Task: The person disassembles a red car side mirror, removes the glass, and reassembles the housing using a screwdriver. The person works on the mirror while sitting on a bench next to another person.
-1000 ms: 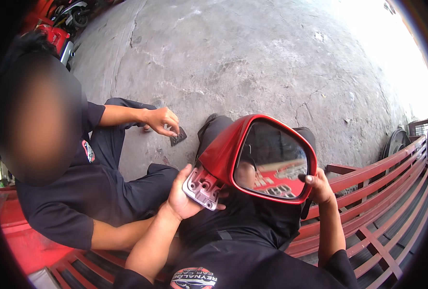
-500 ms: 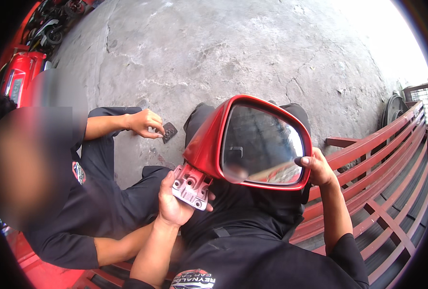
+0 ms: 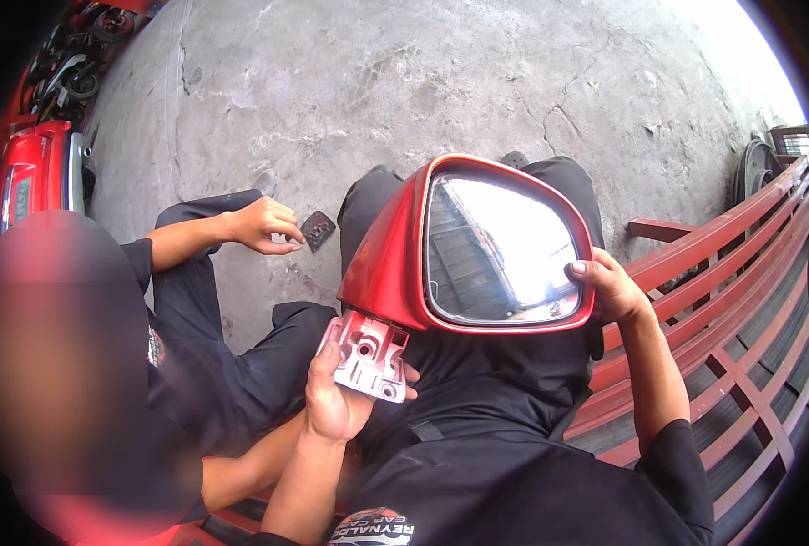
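A grey, cracked concrete floor (image 3: 404, 82) stretches out beyond the red side mirror (image 3: 505, 250) and to both sides of it. To the right of the mirror runs a bench (image 3: 696, 264) of dark red slats, curving with the lens from the lower edge up to the right rim. Left of the mirror sits a co-worker (image 3: 232, 378) in dark clothes, one knee bent toward it. Farther off, to the mirror's upper left, stands a red vehicle (image 3: 36, 173) with a silvery bumper; the shapes (image 3: 75, 80) above that are small and dim, but look like parked motorcycles.

The mirror itself is held over the person's black-trousered legs (image 3: 550, 387), glass turned up toward the camera and reflecting bright white beside dark structure. Its housing tapers down to the left.

The person's right hand (image 3: 612, 287) is closed around the mirror's right edge, thumb on the front rim and fingers behind. The left hand (image 3: 341, 409), half open and palm up, cradles the bare metal bracket (image 3: 368, 359) at the mirror's lower left, thumb along one side, fingertips showing at the other. The co-worker's hand (image 3: 266, 226), left of the mirror, is loosely curled; beside it in view, a small dark flat piece (image 3: 318, 231) lies on the floor.
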Available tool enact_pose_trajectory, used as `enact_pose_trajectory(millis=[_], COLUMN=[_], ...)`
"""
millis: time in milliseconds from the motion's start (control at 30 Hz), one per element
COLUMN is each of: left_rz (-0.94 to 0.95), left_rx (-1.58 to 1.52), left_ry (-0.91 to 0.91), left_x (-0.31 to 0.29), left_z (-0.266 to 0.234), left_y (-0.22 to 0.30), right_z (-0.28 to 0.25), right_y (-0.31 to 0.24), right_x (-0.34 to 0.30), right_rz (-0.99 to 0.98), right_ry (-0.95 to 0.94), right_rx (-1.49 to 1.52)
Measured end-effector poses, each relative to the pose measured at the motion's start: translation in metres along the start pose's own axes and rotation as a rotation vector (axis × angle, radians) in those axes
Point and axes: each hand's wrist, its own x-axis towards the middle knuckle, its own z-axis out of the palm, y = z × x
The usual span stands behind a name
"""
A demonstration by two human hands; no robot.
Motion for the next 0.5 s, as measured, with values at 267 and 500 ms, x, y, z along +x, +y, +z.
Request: enact_pose_trajectory(millis=[267, 500], left_rz=[0.016, 0.111], left_rx=[0.129, 0.078], left_ry=[0.02, 0.133], left_x=[-0.008, -0.008], left_z=[0.0, 0.016], left_y=[-0.001, -0.009], right_z=[-0.002, 0.013], right_y=[-0.025, -0.036], right_x=[0.024, 0.035], right_rz=[0.038, 0.075], right_ry=[-0.075, -0.17], right_rx=[-0.164, -0.12])
